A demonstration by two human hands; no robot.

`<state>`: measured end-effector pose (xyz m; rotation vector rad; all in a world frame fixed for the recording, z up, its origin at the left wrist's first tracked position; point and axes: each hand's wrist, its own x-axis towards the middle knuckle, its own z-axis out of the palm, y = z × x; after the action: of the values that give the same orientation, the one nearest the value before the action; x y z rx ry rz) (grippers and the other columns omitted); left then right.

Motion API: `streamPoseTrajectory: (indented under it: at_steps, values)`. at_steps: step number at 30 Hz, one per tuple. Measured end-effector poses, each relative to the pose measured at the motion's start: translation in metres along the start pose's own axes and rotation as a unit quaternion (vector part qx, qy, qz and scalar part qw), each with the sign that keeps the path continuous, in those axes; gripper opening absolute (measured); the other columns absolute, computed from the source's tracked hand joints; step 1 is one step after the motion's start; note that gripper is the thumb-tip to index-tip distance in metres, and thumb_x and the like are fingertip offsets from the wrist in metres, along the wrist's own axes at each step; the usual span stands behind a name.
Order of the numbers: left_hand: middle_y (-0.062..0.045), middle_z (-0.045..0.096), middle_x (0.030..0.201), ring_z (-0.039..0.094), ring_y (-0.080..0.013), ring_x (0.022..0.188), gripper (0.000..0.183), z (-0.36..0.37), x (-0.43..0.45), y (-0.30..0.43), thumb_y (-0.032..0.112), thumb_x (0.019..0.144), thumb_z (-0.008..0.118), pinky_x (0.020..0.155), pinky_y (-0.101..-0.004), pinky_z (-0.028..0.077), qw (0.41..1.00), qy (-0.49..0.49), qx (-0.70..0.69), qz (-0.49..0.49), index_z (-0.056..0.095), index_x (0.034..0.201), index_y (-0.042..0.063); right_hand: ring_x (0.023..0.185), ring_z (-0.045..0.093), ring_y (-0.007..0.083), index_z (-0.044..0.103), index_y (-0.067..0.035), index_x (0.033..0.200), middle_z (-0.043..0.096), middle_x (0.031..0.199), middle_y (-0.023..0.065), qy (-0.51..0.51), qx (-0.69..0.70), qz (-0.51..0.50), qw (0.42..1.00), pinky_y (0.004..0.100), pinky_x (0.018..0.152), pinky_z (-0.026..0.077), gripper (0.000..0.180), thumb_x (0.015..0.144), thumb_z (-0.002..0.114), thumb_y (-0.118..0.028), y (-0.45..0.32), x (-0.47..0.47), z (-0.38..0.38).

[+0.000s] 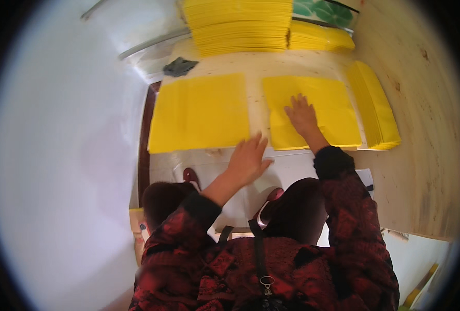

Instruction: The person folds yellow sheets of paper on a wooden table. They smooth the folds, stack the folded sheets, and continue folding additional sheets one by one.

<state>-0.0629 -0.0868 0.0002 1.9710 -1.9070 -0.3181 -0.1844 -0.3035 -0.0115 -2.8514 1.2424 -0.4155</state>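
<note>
Two stacks or sheets of yellow paper lie side by side on a light wooden table; how thick each is, I cannot tell. My right hand (303,116) rests spread on the right yellow sheet (331,105), palm down, fingers pointing away from me. Just off the near right corner of the left yellow sheet (201,112), my left hand (247,159) hovers by the table's front edge, fingers apart and slightly blurred. It holds nothing. A bare strip of the wooden table (256,105) runs between the two sheets.
A tall yellow stack (237,27) stands at the back, beside a lower yellow stack (319,37) and a green-patterned box (323,13). A fanned yellow pile (373,107) lies at right. A dark crumpled cloth (180,67) sits back left. A white wall (67,155) bounds the left.
</note>
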Motion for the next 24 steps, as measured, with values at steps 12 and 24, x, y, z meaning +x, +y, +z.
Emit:
streamPoseTrajectory:
  at_steps: [12,24]
  values:
    - [-0.020,0.066,0.096,0.064,-0.0393,0.087,0.031,0.072,-0.180,0.016,0.025,0.082,0.058,0.077,-0.0465,0.051,0.937,-0.336,-0.058,0.072,0.066,0.107,0.009,0.120,0.046,0.0410,0.050,-0.002,0.129,0.045,0.137,0.0238,-0.019,0.071,0.064,0.995,0.0475,0.100,0.037,0.049,0.090,0.057,-0.032,-0.027,-0.236,-0.067]
    - [-0.006,0.063,0.100,0.059,-0.0137,0.089,0.026,-0.025,-0.147,0.063,0.015,0.088,0.063,0.078,-0.0278,0.049,0.889,-0.039,-0.452,0.064,0.059,0.111,0.002,0.103,0.051,0.0317,0.047,-0.005,0.128,0.054,0.115,0.0132,0.161,0.597,0.405,0.673,0.0467,0.088,0.042,0.047,0.091,0.055,-0.033,-0.046,-0.153,-0.058]
